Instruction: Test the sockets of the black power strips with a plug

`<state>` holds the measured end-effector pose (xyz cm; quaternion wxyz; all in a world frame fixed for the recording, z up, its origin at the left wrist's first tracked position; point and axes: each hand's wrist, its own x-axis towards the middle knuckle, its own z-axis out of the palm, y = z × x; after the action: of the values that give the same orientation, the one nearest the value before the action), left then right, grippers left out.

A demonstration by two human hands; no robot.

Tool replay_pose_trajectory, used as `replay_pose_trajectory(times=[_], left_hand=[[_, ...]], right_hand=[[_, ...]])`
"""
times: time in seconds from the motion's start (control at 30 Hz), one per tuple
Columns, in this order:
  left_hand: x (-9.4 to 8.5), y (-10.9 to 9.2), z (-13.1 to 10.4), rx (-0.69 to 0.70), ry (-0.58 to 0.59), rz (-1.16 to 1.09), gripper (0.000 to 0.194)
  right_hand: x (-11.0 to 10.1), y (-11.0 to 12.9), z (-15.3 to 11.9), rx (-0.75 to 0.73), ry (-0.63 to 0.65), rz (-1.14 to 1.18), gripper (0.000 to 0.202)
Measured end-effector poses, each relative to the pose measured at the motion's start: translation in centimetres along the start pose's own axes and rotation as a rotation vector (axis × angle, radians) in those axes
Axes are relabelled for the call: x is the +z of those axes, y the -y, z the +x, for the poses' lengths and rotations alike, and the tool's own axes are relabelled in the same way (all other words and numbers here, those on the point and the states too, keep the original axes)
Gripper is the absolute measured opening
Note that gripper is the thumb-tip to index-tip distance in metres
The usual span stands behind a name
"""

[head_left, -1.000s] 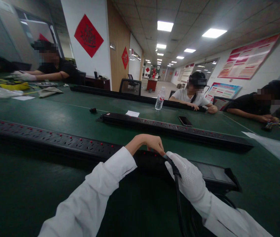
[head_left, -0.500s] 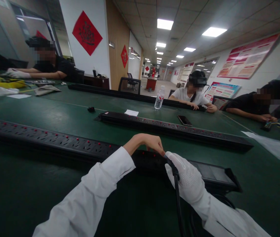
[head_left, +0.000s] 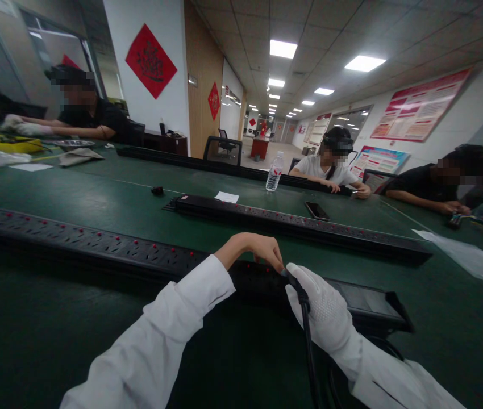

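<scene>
A long black power strip (head_left: 96, 247) with red dots along its sockets lies across the table in front of me. Over its right part is my left hand (head_left: 265, 250), bare, its fingers bent and closed at a small greyish tip. What those fingers pinch is too small to make out. My right hand (head_left: 322, 304), in a white dotted glove, is closed around the thick end of a black cable (head_left: 307, 335), right beside my left fingertips. From there the cable hangs down toward the table's near side. The strip's grey-topped right end (head_left: 369, 298) shows beyond the glove.
Behind lies a second black power strip (head_left: 292, 224), with a paper slip (head_left: 227, 197), a phone (head_left: 317, 211) and a water bottle (head_left: 274, 173) near it. A long black bar (head_left: 207, 165) runs farther back. A plastic sheet (head_left: 467, 258) lies right. Several people sit around the table.
Both my hands stay at the same spot, with hardly any movement. The view has shifted slightly. Across the table, a co-worker's hands at the left have moved a little.
</scene>
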<state>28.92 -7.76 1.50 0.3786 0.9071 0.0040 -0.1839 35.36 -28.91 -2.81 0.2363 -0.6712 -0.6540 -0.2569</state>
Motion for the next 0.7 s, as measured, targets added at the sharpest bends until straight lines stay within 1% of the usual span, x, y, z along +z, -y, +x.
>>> replay_pose_trajectory(times=[0.4,0.57,0.7], left_hand=[[0.02,-0.28,-0.05,0.008,-0.034,-0.028,0.031],[0.06,-0.33,-0.13,-0.007,-0.041,-0.035,0.032],[0.00,-0.35,-0.25,-0.015,-0.026,-0.045,0.037]], right_hand=[[0.19,-0.04,-0.12,-0.002,-0.017,0.006,0.043],[0.02,0.10,-0.03,0.000,-0.022,0.011,0.042],[-0.01,0.16,-0.03,0.010,-0.007,0.026,0.041]])
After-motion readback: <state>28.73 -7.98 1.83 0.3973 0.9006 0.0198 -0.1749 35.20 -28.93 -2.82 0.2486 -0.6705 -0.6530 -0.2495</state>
